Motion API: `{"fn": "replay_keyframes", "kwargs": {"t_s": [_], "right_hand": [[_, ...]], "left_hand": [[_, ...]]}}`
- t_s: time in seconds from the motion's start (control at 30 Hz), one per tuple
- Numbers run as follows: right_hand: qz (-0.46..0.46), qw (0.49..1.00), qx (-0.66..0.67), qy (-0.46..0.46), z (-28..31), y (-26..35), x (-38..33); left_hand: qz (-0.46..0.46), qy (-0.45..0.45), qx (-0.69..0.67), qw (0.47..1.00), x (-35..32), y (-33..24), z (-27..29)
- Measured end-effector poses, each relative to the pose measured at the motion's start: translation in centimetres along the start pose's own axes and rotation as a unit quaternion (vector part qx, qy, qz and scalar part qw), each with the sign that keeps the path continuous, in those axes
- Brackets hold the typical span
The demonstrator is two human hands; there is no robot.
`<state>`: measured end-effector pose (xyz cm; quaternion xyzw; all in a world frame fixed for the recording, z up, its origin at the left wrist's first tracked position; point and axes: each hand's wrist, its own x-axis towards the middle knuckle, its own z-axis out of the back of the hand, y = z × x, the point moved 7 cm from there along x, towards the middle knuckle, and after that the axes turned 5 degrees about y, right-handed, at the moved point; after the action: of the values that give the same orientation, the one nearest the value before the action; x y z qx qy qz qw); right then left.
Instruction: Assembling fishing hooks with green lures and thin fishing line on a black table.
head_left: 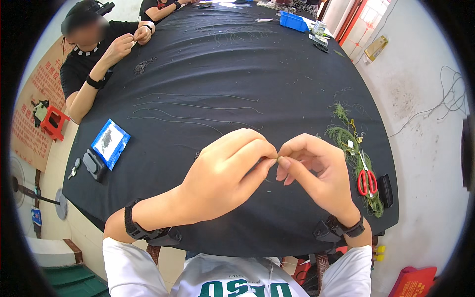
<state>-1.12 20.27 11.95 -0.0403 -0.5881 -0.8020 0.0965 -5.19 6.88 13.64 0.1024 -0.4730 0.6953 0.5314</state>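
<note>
Over the near middle of the black-covered table (pixel 237 64), my left hand (pixel 225 173) and my right hand (pixel 316 166) meet fingertip to fingertip. Both are pinched closed on a thin green cord (pixel 277 159), of which only a tiny bit shows between them. Its ends are mostly hidden by my fingers. Just beyond my left hand, several thin dark cords (pixel 198 111) lie stretched out side by side. Right of my right hand lies a bundle of green cord (pixel 341 133), with red-handled scissors (pixel 367 182) resting on it.
At left lie a blue-edged packet (pixel 111 143) of small dark pieces, a dark case (pixel 94 165) and keys (pixel 73 171). A black case (pixel 386 190) sits by the right edge. Another person (pixel 84 54) works at far left; a blue basket (pixel 293 22) stands at the back.
</note>
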Motion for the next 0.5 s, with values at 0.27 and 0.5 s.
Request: {"fn": "replay_keyframes", "kwargs": {"t_s": [0.27, 0.5], "right_hand": [[-0.042, 0.989, 0.137, 0.031, -0.2, -0.82, 0.13], [-0.039, 0.99, 0.137, 0.024, -0.39, -0.84, 0.15]], "left_hand": [[-0.09, -0.023, 0.069, 0.993, 0.08, -1.08, 0.07], [-0.053, -0.017, 0.041, 0.998, 0.06, -0.79, 0.32]]}}
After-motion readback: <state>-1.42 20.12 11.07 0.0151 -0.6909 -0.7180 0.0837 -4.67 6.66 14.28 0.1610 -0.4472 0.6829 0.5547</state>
